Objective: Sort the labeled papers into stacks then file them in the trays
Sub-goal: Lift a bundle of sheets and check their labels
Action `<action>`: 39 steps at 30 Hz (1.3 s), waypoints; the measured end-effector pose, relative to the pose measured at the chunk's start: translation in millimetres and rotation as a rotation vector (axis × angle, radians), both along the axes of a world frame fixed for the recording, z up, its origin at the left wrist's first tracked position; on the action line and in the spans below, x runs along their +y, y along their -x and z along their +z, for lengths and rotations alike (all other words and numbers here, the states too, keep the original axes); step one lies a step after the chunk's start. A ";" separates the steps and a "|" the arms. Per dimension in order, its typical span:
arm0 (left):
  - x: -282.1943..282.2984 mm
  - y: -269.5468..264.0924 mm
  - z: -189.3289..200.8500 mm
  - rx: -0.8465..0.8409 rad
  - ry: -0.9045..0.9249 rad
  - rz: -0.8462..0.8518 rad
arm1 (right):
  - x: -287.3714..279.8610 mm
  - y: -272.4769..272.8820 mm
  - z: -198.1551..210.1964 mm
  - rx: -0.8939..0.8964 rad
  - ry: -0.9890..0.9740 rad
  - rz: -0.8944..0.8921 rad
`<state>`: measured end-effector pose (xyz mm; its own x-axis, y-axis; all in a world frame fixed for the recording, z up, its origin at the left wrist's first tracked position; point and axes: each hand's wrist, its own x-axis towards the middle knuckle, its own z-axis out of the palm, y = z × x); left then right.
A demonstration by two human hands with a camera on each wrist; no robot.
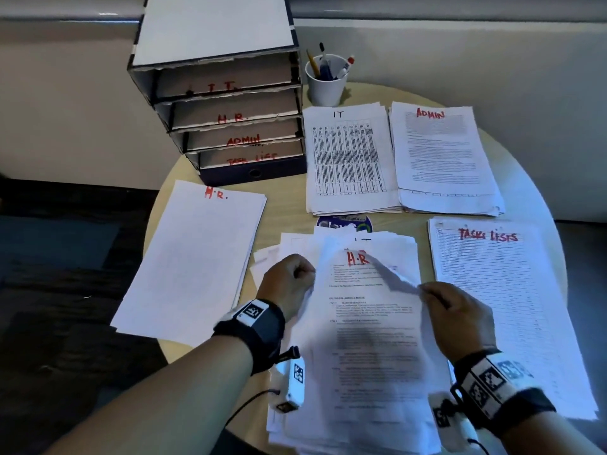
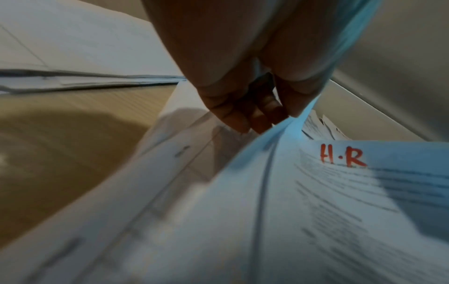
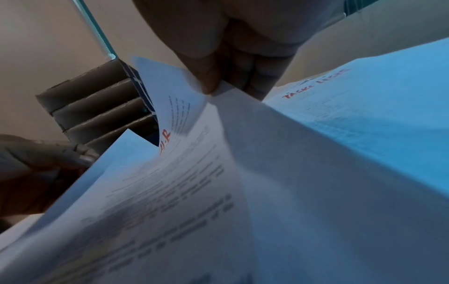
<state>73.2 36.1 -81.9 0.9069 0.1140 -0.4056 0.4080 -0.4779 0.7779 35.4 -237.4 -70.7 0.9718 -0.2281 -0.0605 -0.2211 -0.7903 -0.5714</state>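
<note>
A printed sheet marked H.R in red (image 1: 364, 310) (image 2: 316, 201) (image 3: 184, 192) is lifted off the unsorted pile (image 1: 295, 247) at the table's front. My left hand (image 1: 290, 277) (image 2: 252, 119) grips its left edge. My right hand (image 1: 437, 300) (image 3: 226, 84) pinches its right edge, curling the top corner. Sorted stacks lie around: H.R. (image 1: 193, 257) at left, IT (image 1: 348, 159), ADMIN (image 1: 440, 156), and TASK LISTS (image 1: 499, 307) (image 3: 352, 100) at right. The labelled tray rack (image 1: 223, 116) (image 3: 97, 107) stands at the back left.
A white cup of pens (image 1: 325, 78) stands beside the rack. A round sticker (image 1: 345, 224) shows between the pile and the IT stack. The round wooden table (image 1: 285, 205) drops off to a dark floor at left.
</note>
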 end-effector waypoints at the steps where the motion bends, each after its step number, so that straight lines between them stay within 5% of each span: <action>1: 0.7 4.1 -0.7 -0.006 -0.012 -0.024 | -1.2 2.5 -2.0 -0.043 0.002 0.006; 4: 3.5 8.4 -3.3 -0.007 -0.060 0.009 | -6.7 11.5 -7.9 -0.108 -0.100 -0.011; 8: -1.2 -9.2 -5.8 0.097 0.082 0.102 | -16.9 23.6 -13.1 0.026 -0.247 -0.090; 13: -19.2 -32.9 -7.2 0.084 -0.244 -0.091 | -19.3 30.8 -24.2 0.223 -0.231 0.040; 16: -30.4 -38.8 -7.8 0.028 -0.393 -0.245 | -14.4 38.8 -37.9 0.104 -0.118 0.240; 20: -37.3 -47.5 -6.2 0.109 -0.493 -0.400 | -17.1 44.9 -52.0 0.073 -0.123 0.263; 26: -39.5 -40.1 -1.5 -0.002 -0.201 -0.154 | -18.8 42.3 -42.3 0.061 -0.167 0.240; 30: -24.6 -10.4 14.2 -0.077 0.162 -0.119 | -25.1 39.8 -24.5 -0.097 -0.307 0.036; 34: -1.9 14.9 31.8 0.018 0.338 -0.175 | -29.6 34.8 -14.9 -0.067 -0.696 -0.181; 39: 1.3 4.4 49.1 0.160 0.480 -0.163 | -24.3 23.5 0.2 0.023 -0.714 -0.103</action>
<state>68.8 37.4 -32.8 0.8199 -0.2563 -0.5119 0.4894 -0.1502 0.8590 11.9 -261.7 -70.6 0.9442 -0.2156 -0.2489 -0.2922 -0.1999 -0.9352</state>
